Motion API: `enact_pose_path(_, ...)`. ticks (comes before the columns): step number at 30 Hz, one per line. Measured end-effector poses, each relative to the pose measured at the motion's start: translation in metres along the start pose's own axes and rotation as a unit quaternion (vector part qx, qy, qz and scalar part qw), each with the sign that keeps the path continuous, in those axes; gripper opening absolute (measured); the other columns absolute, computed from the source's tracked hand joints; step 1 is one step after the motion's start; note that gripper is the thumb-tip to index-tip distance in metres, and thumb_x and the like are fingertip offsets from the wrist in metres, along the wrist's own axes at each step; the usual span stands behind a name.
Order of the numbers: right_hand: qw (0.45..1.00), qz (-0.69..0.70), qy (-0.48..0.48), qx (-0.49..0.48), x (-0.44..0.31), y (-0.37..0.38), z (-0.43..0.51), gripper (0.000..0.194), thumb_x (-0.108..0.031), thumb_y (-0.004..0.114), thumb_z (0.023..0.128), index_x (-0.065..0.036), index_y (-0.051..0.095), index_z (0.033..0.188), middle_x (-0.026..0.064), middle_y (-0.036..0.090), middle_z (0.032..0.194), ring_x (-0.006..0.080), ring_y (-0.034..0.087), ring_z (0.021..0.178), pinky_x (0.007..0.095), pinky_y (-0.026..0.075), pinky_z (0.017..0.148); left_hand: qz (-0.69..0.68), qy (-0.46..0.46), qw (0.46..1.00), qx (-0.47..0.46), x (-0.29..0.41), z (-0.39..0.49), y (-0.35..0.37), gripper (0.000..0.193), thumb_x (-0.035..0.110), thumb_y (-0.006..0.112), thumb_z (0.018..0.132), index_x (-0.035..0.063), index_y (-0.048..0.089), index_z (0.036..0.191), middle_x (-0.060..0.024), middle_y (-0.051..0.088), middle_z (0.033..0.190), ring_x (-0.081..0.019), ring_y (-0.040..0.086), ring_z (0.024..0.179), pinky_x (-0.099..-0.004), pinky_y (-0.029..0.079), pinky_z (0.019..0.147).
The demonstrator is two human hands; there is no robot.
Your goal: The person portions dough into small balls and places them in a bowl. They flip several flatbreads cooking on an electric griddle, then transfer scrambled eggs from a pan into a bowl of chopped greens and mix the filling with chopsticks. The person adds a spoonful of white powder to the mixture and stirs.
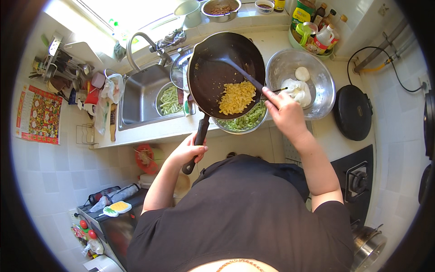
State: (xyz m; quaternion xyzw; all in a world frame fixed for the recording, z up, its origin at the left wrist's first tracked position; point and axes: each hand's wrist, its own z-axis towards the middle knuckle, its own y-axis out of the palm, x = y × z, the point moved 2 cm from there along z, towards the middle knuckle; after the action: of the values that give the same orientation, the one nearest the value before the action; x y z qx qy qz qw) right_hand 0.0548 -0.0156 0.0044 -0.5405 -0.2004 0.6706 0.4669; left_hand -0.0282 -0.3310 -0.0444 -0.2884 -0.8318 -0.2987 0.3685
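Note:
My left hand (191, 149) grips the black handle of a dark frying pan (217, 64), which is tilted over a metal bowl of shredded green vegetable (243, 124). Crumbled cooked egg (238, 97) lies at the pan's near right side. My right hand (284, 114) holds a dark spatula (249, 77), its blade inside the pan. Right of the pan, a large steel bowl (326, 85) contains white dough (296, 91) and a round white piece (302, 73). The pan hides part of the vegetable bowl.
A steel sink (141, 98) with a bowl of cut green beans (171, 100) is at left. At right are a black round electric pan (352, 113) and a gas burner (358, 181). Bottles (324, 35) crowd the back right corner. A bowl of brownish food (221, 9) sits behind.

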Motion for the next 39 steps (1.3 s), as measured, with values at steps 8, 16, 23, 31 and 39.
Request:
enact_pose_path(8,0.996,-0.07,-0.027,-0.042,-0.018,-0.004,-0.028,0.039,-0.014,0.065,0.088,-0.017,0.064,0.126,0.0084,0.05,0.076,0.0272,0.057,0.061,0.039,0.049,0.055,0.002,-0.004,1.0,0.004,-0.004,0.0,0.003,0.03,0.006,0.066,0.081,0.0069,0.042,0.098,-0.0009,0.044,0.062,-0.0116,0.045,0.041,-0.0271,0.038,0.042)
enact_pose_path(16,0.997,-0.062,-0.028,-0.041,-0.023,0.017,-0.063,0.041,-0.019,0.063,0.09,-0.016,0.06,0.13,0.0091,0.053,0.079,0.0261,0.061,0.058,0.037,0.051,0.052,0.007,0.009,1.0,0.008,0.001,-0.008,0.006,0.031,0.006,0.066,0.081,0.0072,0.041,0.099,-0.0008,0.044,0.062,-0.0112,0.045,0.042,-0.0265,0.039,0.042)
enact_pose_path(23,0.997,-0.075,-0.014,-0.024,-0.024,0.032,-0.073,0.041,-0.016,0.065,0.089,-0.016,0.061,0.13,0.0089,0.048,0.074,0.0275,0.057,0.057,0.0389,0.049,0.052,-0.031,0.006,0.999,-0.017,-0.009,-0.011,0.017,0.032,0.007,0.068,0.081,0.0076,0.041,0.098,-0.0017,0.045,0.065,-0.0119,0.045,0.042,-0.027,0.04,0.042)
enact_pose_path(31,0.996,-0.021,0.089,0.0,-0.018,0.037,-0.032,0.037,-0.023,0.059,0.094,-0.02,0.06,0.13,0.0112,0.055,0.081,0.0313,0.061,0.062,0.0416,0.051,0.058,-0.019,0.006,1.0,0.001,-0.021,-0.012,0.006,0.031,0.006,0.067,0.08,0.007,0.041,0.098,-0.0017,0.045,0.065,-0.0123,0.045,0.042,-0.0271,0.039,0.042)
enact_pose_path(39,0.978,-0.144,-0.045,-0.141,-0.013,0.022,-0.083,0.038,-0.022,0.062,0.09,-0.024,0.063,0.128,0.0087,0.051,0.077,0.0258,0.061,0.058,0.0383,0.053,0.053,-0.004,0.029,0.999,0.042,-0.017,-0.007,-0.012,0.029,0.009,0.068,0.079,0.0066,0.044,0.096,-0.0008,0.046,0.061,-0.011,0.044,0.041,-0.0249,0.036,0.041)
